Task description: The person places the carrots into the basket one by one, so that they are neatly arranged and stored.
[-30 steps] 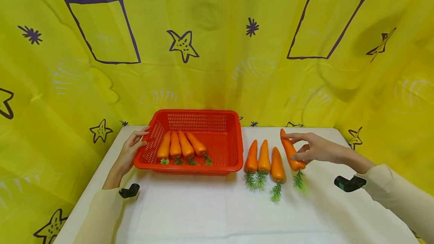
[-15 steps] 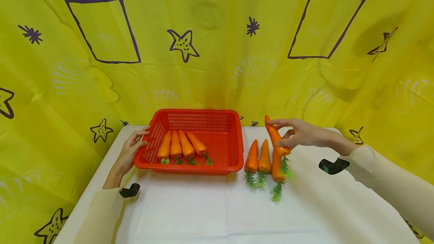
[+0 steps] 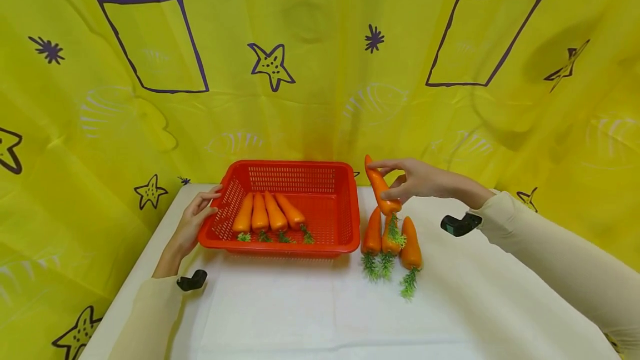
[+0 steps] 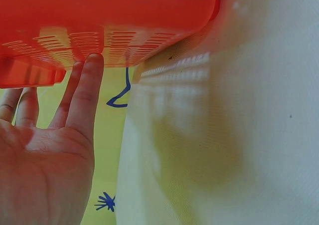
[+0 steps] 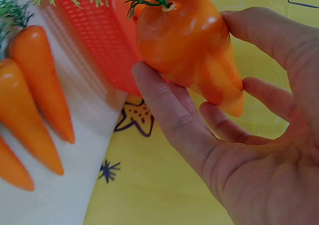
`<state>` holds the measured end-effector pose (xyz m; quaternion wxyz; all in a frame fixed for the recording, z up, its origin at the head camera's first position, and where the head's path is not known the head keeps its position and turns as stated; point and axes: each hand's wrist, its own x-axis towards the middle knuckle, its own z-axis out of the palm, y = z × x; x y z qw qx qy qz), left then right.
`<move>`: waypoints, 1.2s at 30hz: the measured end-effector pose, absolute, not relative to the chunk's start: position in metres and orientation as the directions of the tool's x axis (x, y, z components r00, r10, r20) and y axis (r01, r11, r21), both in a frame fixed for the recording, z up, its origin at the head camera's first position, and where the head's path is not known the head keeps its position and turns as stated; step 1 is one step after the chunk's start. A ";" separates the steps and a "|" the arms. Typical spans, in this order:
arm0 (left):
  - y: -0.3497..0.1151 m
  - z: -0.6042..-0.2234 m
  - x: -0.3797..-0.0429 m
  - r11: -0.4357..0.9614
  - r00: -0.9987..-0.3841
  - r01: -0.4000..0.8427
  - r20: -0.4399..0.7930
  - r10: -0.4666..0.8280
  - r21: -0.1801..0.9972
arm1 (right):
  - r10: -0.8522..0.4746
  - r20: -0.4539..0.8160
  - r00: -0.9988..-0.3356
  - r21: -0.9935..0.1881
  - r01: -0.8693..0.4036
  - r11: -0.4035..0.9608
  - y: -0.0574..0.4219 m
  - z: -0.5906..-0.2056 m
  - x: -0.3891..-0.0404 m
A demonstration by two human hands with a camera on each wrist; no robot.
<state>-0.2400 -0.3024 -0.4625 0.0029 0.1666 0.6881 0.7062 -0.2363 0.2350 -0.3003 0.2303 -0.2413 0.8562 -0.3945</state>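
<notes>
My right hand (image 3: 420, 179) pinches an orange carrot (image 3: 378, 182) between thumb and fingers, with its tip pointing up and its green top hanging down. In the right wrist view this carrot (image 5: 187, 40) fills the upper middle, fat end toward the camera. It is held above the table, right of the red plastic basket (image 3: 345, 249). My left hand (image 3: 190, 224) touches the basket's left side; in the left wrist view its fairly straight fingers (image 4: 87, 93) rest against the slotted wall. Several carrots (image 3: 275, 215) lie side by side in the basket's left part, green tops toward me.
Three more carrots (image 3: 412, 246) lie on the white table (image 3: 280, 304) just right of the basket, tips pointing away. The held carrot's green top overlaps the middle one in view. A yellow patterned curtain (image 3: 320, 71) hangs behind and along both sides.
My right hand has lifted the carrot from the right end of the row and carried it left and up toward the basket. The left hand and the basket have stayed put.
</notes>
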 end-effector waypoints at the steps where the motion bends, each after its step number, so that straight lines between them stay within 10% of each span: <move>1: -0.303 -0.463 -0.240 -0.054 -0.944 0.226 0.233 0.233 0.972 | -0.597 -0.206 -0.775 -0.785 -0.234 0.574 0.231 -0.300 -0.238; 36: -0.301 -0.464 -0.242 -0.054 -0.951 0.208 0.215 0.224 0.977 | -0.661 -0.190 -0.726 -0.819 -0.253 0.514 0.160 -0.303 -0.273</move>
